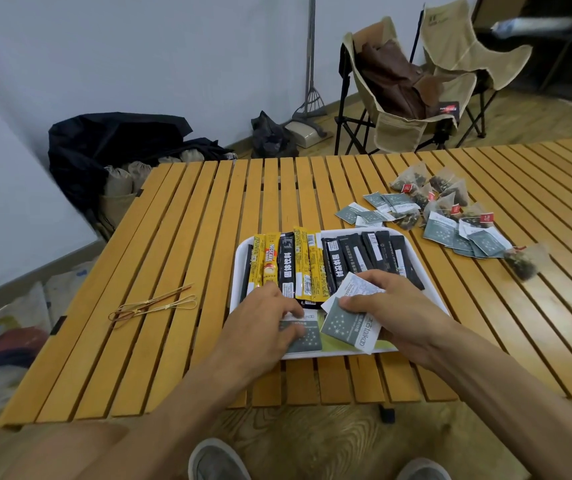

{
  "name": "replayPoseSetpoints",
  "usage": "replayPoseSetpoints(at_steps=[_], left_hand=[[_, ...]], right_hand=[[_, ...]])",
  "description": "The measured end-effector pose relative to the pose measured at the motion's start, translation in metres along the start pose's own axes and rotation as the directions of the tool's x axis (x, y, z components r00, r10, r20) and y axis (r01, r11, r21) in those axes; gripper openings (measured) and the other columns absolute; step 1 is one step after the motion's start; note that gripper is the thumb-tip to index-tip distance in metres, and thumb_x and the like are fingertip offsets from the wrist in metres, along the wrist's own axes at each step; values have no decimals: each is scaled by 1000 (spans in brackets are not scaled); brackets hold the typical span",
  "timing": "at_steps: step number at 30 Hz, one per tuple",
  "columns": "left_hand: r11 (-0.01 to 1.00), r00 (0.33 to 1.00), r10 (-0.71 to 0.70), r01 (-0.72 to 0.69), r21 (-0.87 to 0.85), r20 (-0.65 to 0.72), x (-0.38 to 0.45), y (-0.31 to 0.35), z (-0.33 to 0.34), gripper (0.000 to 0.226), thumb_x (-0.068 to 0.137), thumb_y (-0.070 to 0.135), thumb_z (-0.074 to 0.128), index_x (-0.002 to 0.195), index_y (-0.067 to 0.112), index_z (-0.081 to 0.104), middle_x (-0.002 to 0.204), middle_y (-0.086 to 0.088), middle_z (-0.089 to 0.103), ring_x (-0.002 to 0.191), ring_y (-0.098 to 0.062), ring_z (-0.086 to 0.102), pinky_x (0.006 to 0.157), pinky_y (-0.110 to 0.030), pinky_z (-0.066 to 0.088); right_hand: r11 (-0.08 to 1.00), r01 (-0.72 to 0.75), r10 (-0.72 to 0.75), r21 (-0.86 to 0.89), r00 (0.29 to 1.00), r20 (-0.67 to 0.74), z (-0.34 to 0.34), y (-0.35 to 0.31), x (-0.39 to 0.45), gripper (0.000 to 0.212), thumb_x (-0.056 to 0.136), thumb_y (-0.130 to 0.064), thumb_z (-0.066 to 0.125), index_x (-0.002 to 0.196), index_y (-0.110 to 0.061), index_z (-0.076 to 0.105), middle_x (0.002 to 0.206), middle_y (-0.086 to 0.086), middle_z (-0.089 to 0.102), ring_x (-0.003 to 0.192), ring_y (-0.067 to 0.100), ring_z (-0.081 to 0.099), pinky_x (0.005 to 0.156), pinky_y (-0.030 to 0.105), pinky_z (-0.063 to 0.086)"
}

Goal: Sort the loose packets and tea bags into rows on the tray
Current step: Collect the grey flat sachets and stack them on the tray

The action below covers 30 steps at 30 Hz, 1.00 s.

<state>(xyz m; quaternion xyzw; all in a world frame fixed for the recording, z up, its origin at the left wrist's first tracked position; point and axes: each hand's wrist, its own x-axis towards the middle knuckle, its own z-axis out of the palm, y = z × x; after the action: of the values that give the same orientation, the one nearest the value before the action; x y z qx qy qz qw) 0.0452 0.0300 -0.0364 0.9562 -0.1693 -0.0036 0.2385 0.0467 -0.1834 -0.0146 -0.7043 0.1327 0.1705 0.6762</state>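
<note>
A white tray point(428, 271) sits on the slatted wooden table point(187, 237). Yellow and black stick packets point(288, 265) lie in a row across its far half, with more black sticks point(371, 252) to their right. My left hand point(264, 323) presses a grey-green square packet point(303, 337) flat on the tray's near part. My right hand point(399, 306) grips a small stack of grey-green and white square packets point(350, 323) above the tray's near right. Loose grey-green packets point(464, 237) and pyramid tea bags point(430, 192) lie scattered on the table to the right of the tray.
Thin bamboo skewers point(153, 304) lie on the table left of the tray. One tea bag point(523, 263) sits apart at the right. Behind the table stand folding chairs point(406, 84), a dark bag point(115, 150) and a dustpan point(307, 129). My shoes show below.
</note>
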Motion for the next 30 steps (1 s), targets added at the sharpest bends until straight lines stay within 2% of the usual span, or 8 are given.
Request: replayPoseSetpoints(at_steps=[3,6,11,16,22,26,28,30], left_hand=[[999,1000,-9,9,-31,2,-1,0,-1,22,88,43,68,108,33,69,96,14,49,91,-3,49,76,-23,44],[965,995,-71,49,-258,-75,-2,7,-10,7,94,33,64,96,34,70,88,17,61,84,2,55,69,-13,41],[890,997,-72,74,-450,22,14,27,-25,13,93,26,66,85,29,74,78,25,68,74,9,59,64,-1,41],[832,992,-102,123,-540,68,10,25,-12,14,93,22,67,80,21,74,56,20,57,54,4,48,54,-9,40],[851,981,-187,140,-507,-44,9,14,-18,16,97,21,59,82,21,65,72,5,69,62,1,58,61,-19,46],[914,974,-167,95,-395,-152,14,6,-26,17,98,19,58,85,23,67,60,13,59,54,2,51,53,-10,40],[942,988,-124,87,-323,-97,17,8,-24,15,98,21,59,88,25,70,67,14,62,59,0,55,55,-10,42],[958,995,-95,86,-275,-21,20,12,-17,16,98,22,58,93,23,73,83,12,69,73,-2,61,68,-21,50]], right_hand=[[1000,-5,4,16,1000,23,-1,-1,-1,22,89,-7,73,109,-14,69,100,14,77,90,29,76,73,41,62],[999,-3,-1,51,998,65,-3,-1,-3,20,90,-7,72,109,-16,71,97,11,79,88,26,77,75,40,63],[994,0,-19,107,985,173,-4,-3,-9,24,91,-5,70,114,-12,71,101,11,78,90,25,76,74,36,60],[997,27,-38,68,986,164,0,-2,-10,28,91,-6,71,117,-14,70,100,10,78,88,24,76,74,36,61],[1000,1,-3,15,992,124,-2,-2,-6,24,92,-7,70,115,-15,70,100,8,79,90,25,77,75,38,61],[1000,-2,2,-10,1000,13,-7,-5,-4,21,93,-5,69,110,-17,71,100,8,79,92,27,76,81,43,62],[1000,8,-8,-2,998,-60,-11,-7,-4,21,93,-4,68,110,-17,69,99,9,77,87,26,75,71,38,62],[1000,14,-12,15,995,-101,-16,-9,-3,20,93,-3,67,110,-15,69,99,10,77,84,25,75,63,34,59]])
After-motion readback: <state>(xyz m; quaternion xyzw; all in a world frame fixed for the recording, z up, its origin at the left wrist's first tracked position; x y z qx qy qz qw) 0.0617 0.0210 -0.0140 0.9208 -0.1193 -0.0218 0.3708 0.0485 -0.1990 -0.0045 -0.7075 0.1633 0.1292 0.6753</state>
